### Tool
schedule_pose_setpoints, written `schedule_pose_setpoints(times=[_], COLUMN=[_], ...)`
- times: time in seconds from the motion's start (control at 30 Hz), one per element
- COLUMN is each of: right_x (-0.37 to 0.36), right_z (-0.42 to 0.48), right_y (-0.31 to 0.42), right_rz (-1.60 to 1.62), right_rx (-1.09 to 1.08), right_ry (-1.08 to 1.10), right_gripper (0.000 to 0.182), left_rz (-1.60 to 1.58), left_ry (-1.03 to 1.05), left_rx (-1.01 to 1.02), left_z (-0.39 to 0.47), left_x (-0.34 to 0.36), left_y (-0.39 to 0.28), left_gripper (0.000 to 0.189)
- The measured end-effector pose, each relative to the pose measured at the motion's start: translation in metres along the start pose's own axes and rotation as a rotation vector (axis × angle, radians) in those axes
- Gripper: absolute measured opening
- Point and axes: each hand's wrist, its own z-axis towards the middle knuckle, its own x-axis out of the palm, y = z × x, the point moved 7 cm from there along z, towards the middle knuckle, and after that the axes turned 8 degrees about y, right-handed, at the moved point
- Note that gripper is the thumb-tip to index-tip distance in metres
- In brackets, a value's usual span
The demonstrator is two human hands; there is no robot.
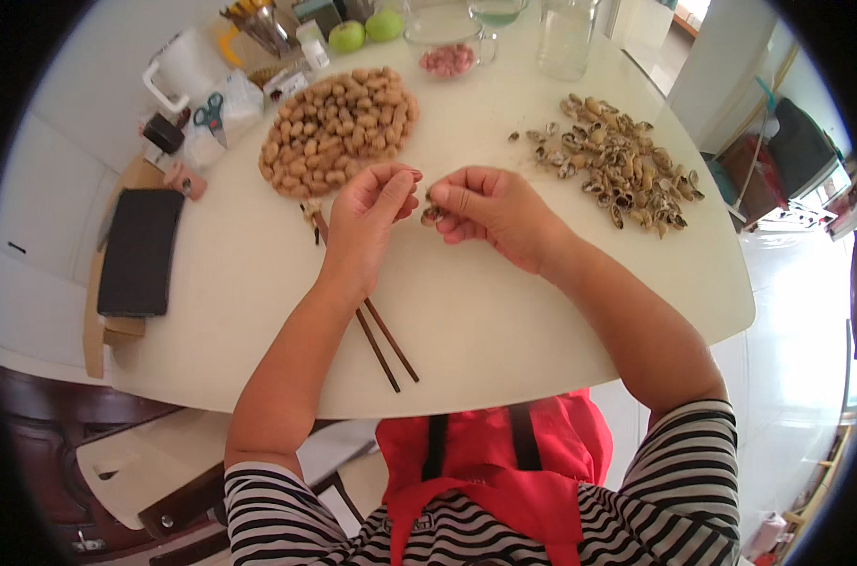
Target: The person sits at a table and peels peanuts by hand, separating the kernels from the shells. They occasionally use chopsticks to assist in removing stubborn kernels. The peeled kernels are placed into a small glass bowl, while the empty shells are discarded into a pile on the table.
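A split peanut shell (430,215) is pinched between the thumb and fingers of my right hand (496,212), above the middle of the table. Close beside it, my left hand (375,201) has its thumb against curled fingers; whether a kernel sits at the fingertips I cannot tell. Behind my left hand lies a broad heap of unshelled peanuts (336,134). Cracked, empty-looking shells (623,163) are scattered in a pile to the right. At the back, shelled pink kernels (448,61) lie in a clear glass cup (428,34) with a handle.
Two wooden chopsticks (389,339) pass beneath my left wrist. A dark tablet-like slab (142,251) rests at the left, near scissors (210,113) and a white container (188,67). Along the back stand green apples (347,37) and a glass jug (564,42).
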Motion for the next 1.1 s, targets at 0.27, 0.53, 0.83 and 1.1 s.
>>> schedule_pose_setpoints(times=[0.27,0.53,0.83,1.1], right_x=[0.0,-0.005,-0.026,-0.037], right_z=[0.002,-0.002,0.0,-0.002], right_y=[0.0,0.002,0.014,0.028], right_rz=[0.031,0.018,0.1,0.216], right_rx=[0.001,-0.012,-0.139,-0.257], right_ry=[0.004,-0.012,-0.099,-0.145], right_gripper=[0.024,0.023,0.024,0.022], left_rz=[0.282,0.978,1.004,0.555], left_ry=[-0.069,0.012,0.132,0.119], left_rx=[0.075,0.155,0.183,0.217], left_z=[0.144,0.234,0.189,0.061], left_x=[-0.019,0.004,0.035,0.03], left_y=[-0.059,-0.02,-0.036,-0.033], left_gripper=[0.025,0.043,0.042,0.034])
